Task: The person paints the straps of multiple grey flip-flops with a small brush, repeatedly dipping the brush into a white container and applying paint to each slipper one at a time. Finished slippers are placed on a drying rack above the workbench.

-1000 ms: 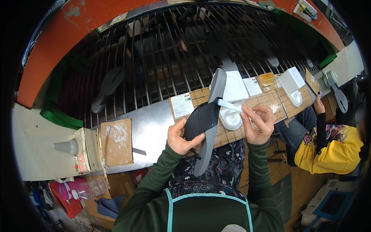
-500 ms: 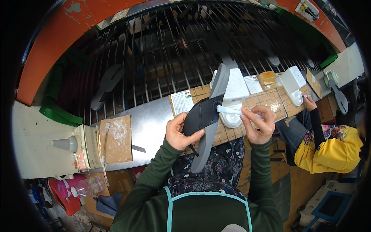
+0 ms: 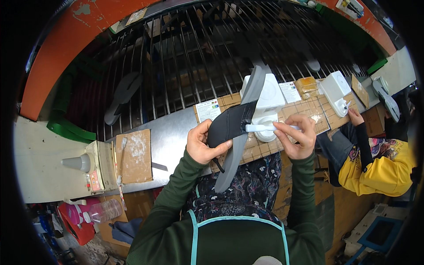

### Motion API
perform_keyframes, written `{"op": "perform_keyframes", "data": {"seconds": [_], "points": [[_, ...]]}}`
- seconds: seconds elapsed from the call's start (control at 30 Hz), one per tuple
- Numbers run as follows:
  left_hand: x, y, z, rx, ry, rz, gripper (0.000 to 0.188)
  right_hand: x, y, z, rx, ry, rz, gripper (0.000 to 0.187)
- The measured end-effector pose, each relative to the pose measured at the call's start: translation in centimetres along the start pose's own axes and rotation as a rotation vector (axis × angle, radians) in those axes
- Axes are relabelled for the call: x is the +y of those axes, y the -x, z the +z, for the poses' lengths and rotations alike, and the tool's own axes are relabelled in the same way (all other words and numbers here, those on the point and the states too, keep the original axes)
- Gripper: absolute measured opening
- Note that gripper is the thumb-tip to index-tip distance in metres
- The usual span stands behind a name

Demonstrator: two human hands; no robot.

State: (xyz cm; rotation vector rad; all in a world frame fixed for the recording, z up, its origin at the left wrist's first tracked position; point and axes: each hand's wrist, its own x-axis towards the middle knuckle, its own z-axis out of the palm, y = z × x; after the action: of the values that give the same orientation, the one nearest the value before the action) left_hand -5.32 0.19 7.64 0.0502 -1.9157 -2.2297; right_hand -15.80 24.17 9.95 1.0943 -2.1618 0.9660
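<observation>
The left hand point(image 3: 201, 143) grips the black strap point(image 3: 229, 126), the right hand point(image 3: 301, 139) pinches a slim white tool point(image 3: 259, 128) at its edge, and the grey sandal point(image 3: 237, 154) (light, flexible, I'd judge; best held there) slants beside the white container point(image 3: 271, 92).

1. White tool point(image 3: 261, 128) in the right hand point(image 3: 300, 138): tip has moved down along the black strap point(image 3: 230, 122); shaft, formerly slanting, now nearly level.
2. Grey sandal point(image 3: 238, 154) in the left hand point(image 3: 201, 143): leans further, upper end more to the right, lower end more to the left.
3. Co-worker's hand point(image 3: 355, 117): shifted leftward, nearer the farther white dispenser point(image 3: 336, 85).
4. Far-right sole point(image 3: 388, 103): shifted and turned.
</observation>
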Motion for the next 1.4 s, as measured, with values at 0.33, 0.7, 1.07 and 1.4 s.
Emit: {"op": "perform_keyframes", "data": {"seconds": [0.33,0.7,1.07,1.4], "points": [[0.5,-0.4,0.1,-0.011,0.049,0.027,0.024,0.1,0.1,-0.1,-0.016,-0.04,-0.018,0.027],[0.7,-0.6,0.1,0.011,0.063,0.059,0.024,0.1,0.0,-0.1,-0.027,-0.051,-0.034,0.027],[0.5,-0.9,0.3,0.028,0.11,0.093,0.023,-0.1,0.3,0.2,-0.033,-0.118,-0.014,0.025],[0.8,-0.5,0.1,0.061,-0.015,0.108,0.026,-1.4,0.3,-0.2,0.052,0.03,0.007,0.027]]}}
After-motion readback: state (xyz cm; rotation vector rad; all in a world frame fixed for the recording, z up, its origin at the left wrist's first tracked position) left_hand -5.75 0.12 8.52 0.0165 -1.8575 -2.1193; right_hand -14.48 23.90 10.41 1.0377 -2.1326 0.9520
